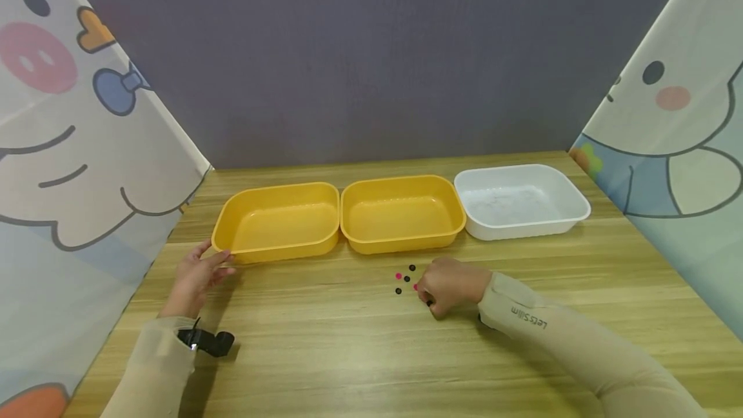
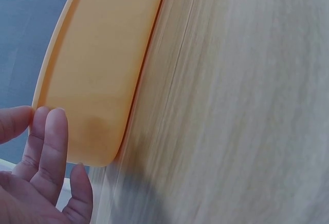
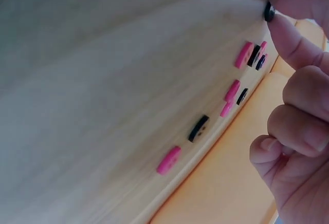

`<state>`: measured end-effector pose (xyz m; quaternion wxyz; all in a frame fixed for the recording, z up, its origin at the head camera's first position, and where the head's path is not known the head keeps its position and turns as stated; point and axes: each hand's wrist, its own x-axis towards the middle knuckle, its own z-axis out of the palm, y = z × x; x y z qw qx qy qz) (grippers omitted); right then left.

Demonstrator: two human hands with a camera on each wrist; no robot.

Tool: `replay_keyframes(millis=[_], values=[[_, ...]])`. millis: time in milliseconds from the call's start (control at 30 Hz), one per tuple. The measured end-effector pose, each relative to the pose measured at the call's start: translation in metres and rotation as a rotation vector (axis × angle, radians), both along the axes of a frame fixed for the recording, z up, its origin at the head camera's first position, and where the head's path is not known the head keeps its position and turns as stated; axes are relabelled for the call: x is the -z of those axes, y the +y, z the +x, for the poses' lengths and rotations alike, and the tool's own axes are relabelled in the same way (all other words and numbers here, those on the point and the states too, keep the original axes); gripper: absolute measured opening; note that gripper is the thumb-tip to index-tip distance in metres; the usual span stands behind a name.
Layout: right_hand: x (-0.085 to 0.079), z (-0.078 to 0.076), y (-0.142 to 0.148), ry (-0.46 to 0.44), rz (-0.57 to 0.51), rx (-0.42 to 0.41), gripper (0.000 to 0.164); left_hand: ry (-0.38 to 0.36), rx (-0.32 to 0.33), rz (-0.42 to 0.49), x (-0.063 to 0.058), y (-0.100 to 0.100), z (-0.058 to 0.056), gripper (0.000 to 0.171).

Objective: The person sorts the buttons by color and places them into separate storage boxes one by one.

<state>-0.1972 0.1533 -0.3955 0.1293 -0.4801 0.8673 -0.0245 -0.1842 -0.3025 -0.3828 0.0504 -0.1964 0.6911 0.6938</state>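
Note:
Between thumb and index finger my right hand [image 1: 449, 286] pinches a black button [image 3: 269, 11] close over the table, its other fingers curled into the palm. Loose pink buttons [image 1: 398, 275] and black buttons [image 1: 398, 291] lie just left of that hand. In the right wrist view they form a scattered row, with a pink button [image 3: 168, 160] nearest the camera. My left hand [image 1: 197, 276] holds the near left corner of the left yellow tray [image 1: 278, 253]. Its thumb and fingertips meet at the rim in the left wrist view, the other fingers against the outer wall.
A second yellow tray [image 1: 403, 245] stands beside the first, touching it. At the right end of the row is a white tray [image 1: 528, 231]. A grey wall [image 1: 371, 63] rises behind the wooden table [image 1: 313, 347], and printed cloth hangs on both sides.

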Motion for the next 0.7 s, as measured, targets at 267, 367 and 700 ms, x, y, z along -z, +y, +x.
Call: replay_keyframes(millis=[267,367,700], values=[[-0.003,0.002,-0.001,0.012,0.016,-0.009,0.013,-0.001,0.012,-0.027,0.001,0.0,0.001,0.077],[-0.005,0.003,-0.001,0.012,0.004,-0.009,0.014,-0.01,0.006,-0.043,0.001,-0.001,0.001,0.078],[-0.019,-0.005,0.009,0.021,-0.115,0.04,0.005,-0.004,0.018,-0.046,0.0,0.002,-0.002,0.077]])
